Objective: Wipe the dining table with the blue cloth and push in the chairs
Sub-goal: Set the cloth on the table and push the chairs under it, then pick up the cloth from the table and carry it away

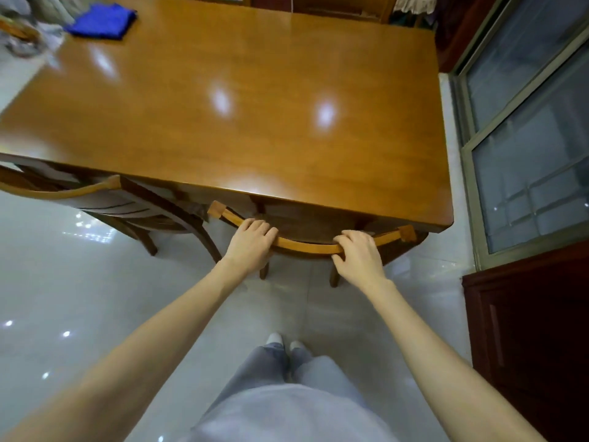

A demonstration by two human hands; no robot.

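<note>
left hand [250,242], right hand [360,256] grip chair rail [306,249] at tabletop [255,122] near edge | blue cloth [102,20] far-left corner | second chair [127,207] alongside

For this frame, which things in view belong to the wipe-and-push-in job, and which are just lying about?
Job: dining table; blue cloth on its far-left corner; near chair, top rail gripped by left hand and right hand; second chair at left.

Lying about: blurred clutter beside the cloth; window; dark red cabinet.
</note>
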